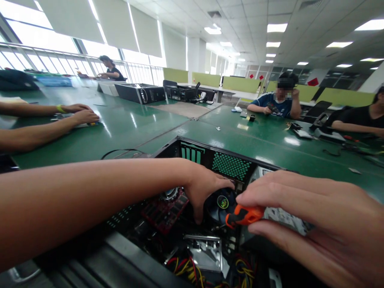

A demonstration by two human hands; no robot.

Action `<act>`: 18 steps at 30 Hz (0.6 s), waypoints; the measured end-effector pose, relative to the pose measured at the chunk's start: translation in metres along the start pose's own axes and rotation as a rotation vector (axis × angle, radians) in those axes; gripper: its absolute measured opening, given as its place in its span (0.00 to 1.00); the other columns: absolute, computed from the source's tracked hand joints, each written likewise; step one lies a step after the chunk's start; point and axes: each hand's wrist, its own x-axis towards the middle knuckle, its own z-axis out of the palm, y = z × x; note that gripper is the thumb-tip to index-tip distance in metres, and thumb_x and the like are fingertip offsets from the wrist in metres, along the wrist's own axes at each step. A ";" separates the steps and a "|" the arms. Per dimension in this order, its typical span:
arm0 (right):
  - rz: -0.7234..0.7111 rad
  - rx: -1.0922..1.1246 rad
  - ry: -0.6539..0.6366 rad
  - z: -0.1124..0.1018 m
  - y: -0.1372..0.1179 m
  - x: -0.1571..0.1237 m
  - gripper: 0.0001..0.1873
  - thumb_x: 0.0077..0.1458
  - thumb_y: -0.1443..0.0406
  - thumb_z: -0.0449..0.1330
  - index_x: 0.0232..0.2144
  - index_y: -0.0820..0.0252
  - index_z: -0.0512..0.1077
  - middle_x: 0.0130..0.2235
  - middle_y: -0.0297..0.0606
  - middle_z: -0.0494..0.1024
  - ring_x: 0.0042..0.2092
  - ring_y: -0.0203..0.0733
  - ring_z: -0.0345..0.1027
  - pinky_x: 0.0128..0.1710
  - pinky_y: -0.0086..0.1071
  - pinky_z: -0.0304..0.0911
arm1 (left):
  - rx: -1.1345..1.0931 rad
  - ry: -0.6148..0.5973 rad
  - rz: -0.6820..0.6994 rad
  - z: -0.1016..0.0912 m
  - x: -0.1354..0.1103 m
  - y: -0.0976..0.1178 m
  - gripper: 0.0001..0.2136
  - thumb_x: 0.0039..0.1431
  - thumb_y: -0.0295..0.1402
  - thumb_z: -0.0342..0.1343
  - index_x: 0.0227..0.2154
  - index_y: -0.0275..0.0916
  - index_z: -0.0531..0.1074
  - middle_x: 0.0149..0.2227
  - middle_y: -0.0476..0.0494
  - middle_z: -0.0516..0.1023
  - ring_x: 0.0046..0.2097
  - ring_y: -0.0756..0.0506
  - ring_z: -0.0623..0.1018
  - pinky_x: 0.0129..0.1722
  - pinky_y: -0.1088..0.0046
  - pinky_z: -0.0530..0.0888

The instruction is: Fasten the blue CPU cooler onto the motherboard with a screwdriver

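An open black computer case (198, 154) lies on the green table in front of me. My left hand (204, 190) reaches inside it, fingers curled around the round black cooling fan (222, 202). My right hand (315, 224) pinches an orange-handled screwdriver (244, 216) between thumb and fingers, held over the fan. A red circuit board (165, 210) sits left of the fan. Yellow, red and black wires (192, 270) bunch at the case bottom.
The green table (126, 128) stretches far ahead. Another person's two forearms (45, 124) rest at left. A person in a blue shirt (277, 104) and another in black (360, 118) sit at right. More computer cases (141, 93) stand at the back. A black cable (120, 152) lies behind my case.
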 end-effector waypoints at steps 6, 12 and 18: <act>0.136 0.083 0.049 0.001 0.023 -0.048 0.15 0.71 0.49 0.73 0.55 0.43 0.88 0.44 0.40 0.92 0.48 0.57 0.90 0.43 0.41 0.86 | 0.003 0.027 0.006 0.010 0.011 -0.003 0.62 0.40 0.41 0.84 0.79 0.39 0.61 0.78 0.24 0.72 0.76 0.23 0.76 0.77 0.49 0.73; 0.147 0.085 0.059 0.000 0.033 -0.071 0.17 0.71 0.46 0.72 0.55 0.42 0.89 0.45 0.39 0.93 0.49 0.59 0.91 0.43 0.43 0.88 | -0.080 0.012 0.096 0.005 0.014 -0.008 0.57 0.38 0.36 0.85 0.74 0.39 0.66 0.72 0.29 0.78 0.72 0.26 0.79 0.76 0.50 0.75; 0.157 0.083 0.064 -0.004 0.035 -0.077 0.19 0.72 0.44 0.70 0.57 0.40 0.89 0.46 0.38 0.94 0.50 0.61 0.91 0.43 0.45 0.88 | -0.127 -0.023 0.164 0.002 0.014 -0.011 0.52 0.39 0.31 0.83 0.71 0.39 0.70 0.67 0.34 0.82 0.71 0.26 0.80 0.76 0.52 0.75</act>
